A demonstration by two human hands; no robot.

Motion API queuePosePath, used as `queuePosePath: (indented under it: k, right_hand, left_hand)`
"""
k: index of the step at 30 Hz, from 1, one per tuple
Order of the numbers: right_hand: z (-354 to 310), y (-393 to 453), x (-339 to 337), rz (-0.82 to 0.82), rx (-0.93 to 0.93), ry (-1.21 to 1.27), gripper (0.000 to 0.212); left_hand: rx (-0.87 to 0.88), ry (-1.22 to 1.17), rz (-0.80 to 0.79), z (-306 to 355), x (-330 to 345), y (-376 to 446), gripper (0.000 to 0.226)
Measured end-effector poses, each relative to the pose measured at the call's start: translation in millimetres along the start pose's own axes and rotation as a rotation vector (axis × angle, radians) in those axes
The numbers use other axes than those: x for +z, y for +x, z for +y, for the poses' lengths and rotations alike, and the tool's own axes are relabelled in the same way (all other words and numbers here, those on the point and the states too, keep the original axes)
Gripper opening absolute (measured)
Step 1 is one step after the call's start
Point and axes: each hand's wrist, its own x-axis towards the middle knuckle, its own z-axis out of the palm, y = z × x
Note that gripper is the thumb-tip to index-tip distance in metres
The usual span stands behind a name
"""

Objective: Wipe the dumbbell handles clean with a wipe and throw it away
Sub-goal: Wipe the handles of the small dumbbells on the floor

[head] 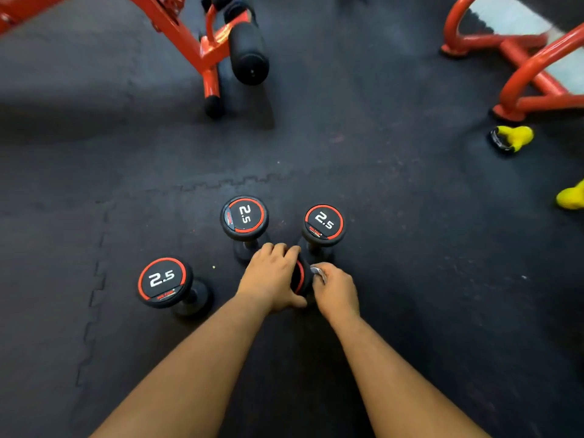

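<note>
Four 2.5 dumbbells stand on end on the mat [410, 216]. The left hand [271, 276] grips the top of the nearest dumbbell [298, 277], while the right hand [336, 289] pinches a small wipe [317, 272] right against it.

Head view, steeply down, close.

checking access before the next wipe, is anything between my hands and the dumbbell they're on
Nothing visible. The left hand already grips the top of the fourth dumbbell, and the right hand, pinching a small wipe, is against its side.
</note>
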Motion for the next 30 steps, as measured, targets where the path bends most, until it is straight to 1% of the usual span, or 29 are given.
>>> queuePosePath:
  k: [4,6,8,10,14,17,19,21,23,25,27,29,30]
  right_hand:
    - [14.3,-0.2,-17.7,0.142,0.169,0.076,0.021]
    - [19.7,-2.8,-31.2,0.174,0.271,0.126,0.021]
    - [21.5,-6.1,-45.2,0.204,0.332,0.201,0.025]
    - [17.8,-14.8,-61.1,0.208,0.355,0.318,0.028]
    - [-10.6,-48.9,-105.5,0.125,0.37,0.508,0.026]
    - [-46.6,-79.1,-158.5,0.088,0.431,0.651,0.022]
    - [-71.5,-100.5,-187.9,0.076,0.455,0.722,0.019]
    - [-103.4,-125.3,-230.5,0.087,0.465,0.772,0.015]
    - [-138.4,-158.2,-279.4,0.098,0.456,0.809,0.011]
    - [-171.7,-196.8,-335.5,0.116,0.451,0.888,0.01]
    - [-201.3,-240.3,-397.7,0.147,0.448,0.966,0.008]
    - [-221.5,-279.8,-450.8,0.163,0.45,1.023,0.007]
    - [-228.0,-303.5,-481.0,0.186,0.454,1.037,0.006]
  left_hand:
    - [-0.013,0.069,-0.02,27.0,4.2,13.4,0.124]
    - [-0.007,0.073,-0.031,38.2,8.7,16.9,0.124]
    - [-0.026,0.054,-0.077,46.9,10.7,18.9,0.121]
    - [-0.058,0.033,-0.145,54.5,6.7,17.5,0.117]
    - [-0.102,0.082,-0.252,72.1,-29.3,-7.4,0.105]
    - [-0.167,-0.05,-0.285,95.1,-83.7,-46.4,0.093]
    - [-0.229,-0.209,-0.264,112.6,-116.2,-71.0,0.073]
    - [-0.263,-0.417,-0.254,136.7,-166.5,-94.8,0.054]
    - [-0.262,-0.635,-0.246,169.3,-226.9,-123.7,0.043]
    - [-0.227,-0.783,-0.244,206.6,-291.7,-154.5,0.029]
    - [-0.233,-0.92,-0.234,247.6,-356.7,-189.8,0.017]
    - [-0.268,-1.057,-0.228,285.4,-410.4,-222.8,0.009]
    - [-0.262,-1.098,-0.225,308.9,-439.8,-241.1,0.009]
